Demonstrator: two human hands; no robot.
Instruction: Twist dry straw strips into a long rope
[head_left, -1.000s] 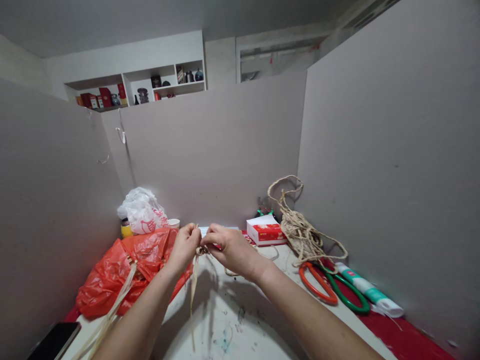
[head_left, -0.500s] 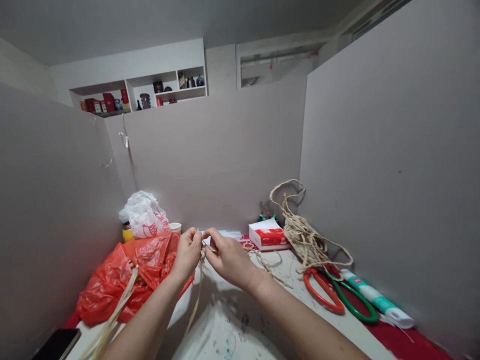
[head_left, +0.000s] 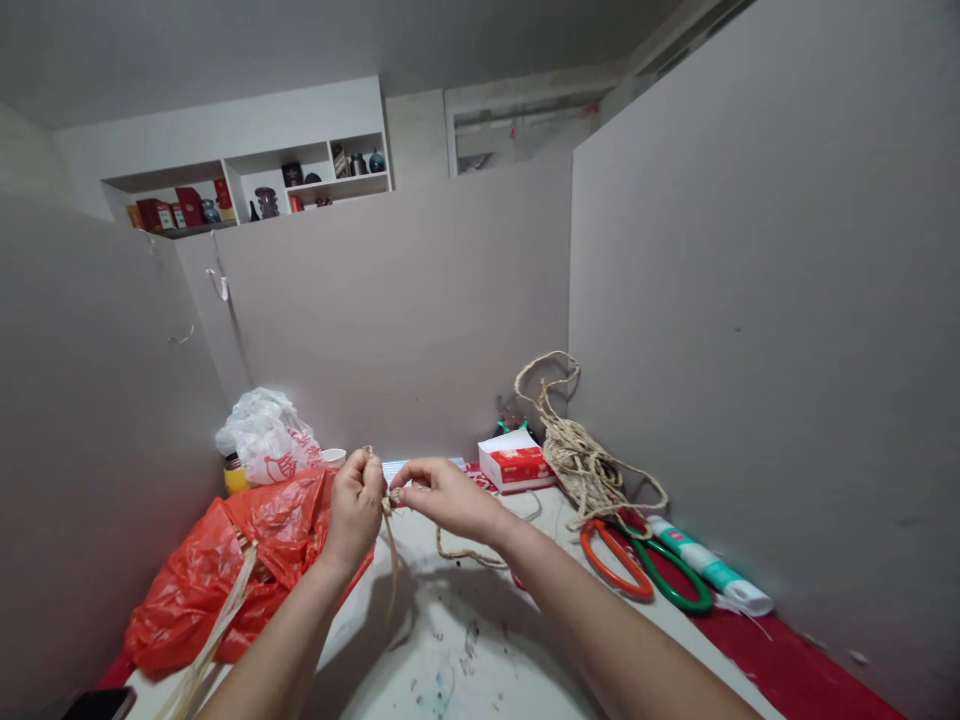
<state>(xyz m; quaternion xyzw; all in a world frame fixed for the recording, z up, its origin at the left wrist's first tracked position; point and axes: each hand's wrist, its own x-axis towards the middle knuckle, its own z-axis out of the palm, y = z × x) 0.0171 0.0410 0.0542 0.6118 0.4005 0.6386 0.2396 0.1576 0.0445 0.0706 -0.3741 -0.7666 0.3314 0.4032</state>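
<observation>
My left hand (head_left: 358, 507) is closed on a plaited straw cord, part of which shows above the fingers. Close beside it on the right, my right hand (head_left: 442, 495) pinches the same cord at a small knotted spot (head_left: 388, 503). A loose straw strand (head_left: 393, 570) hangs down from between the hands. More thin cord (head_left: 465, 554) curves over the white table (head_left: 420, 640) under my right wrist. A coiled bundle of plaited rope (head_left: 585, 465) lies at the back right.
A red plastic bag (head_left: 225, 570) with pale straw strands (head_left: 217, 630) sits at left, a white bag (head_left: 270, 435) behind it. To the right are a tissue box (head_left: 517, 464), orange-handled (head_left: 615, 562) and green-handled (head_left: 675, 580) tools and a plastic roll (head_left: 712, 567). Grey partitions (head_left: 480, 300) surround the table.
The view has shifted, so the surroundings sit farther left. My right hand has turned flatter beside my left, and the cord beneath my right wrist lies in a different curve.
</observation>
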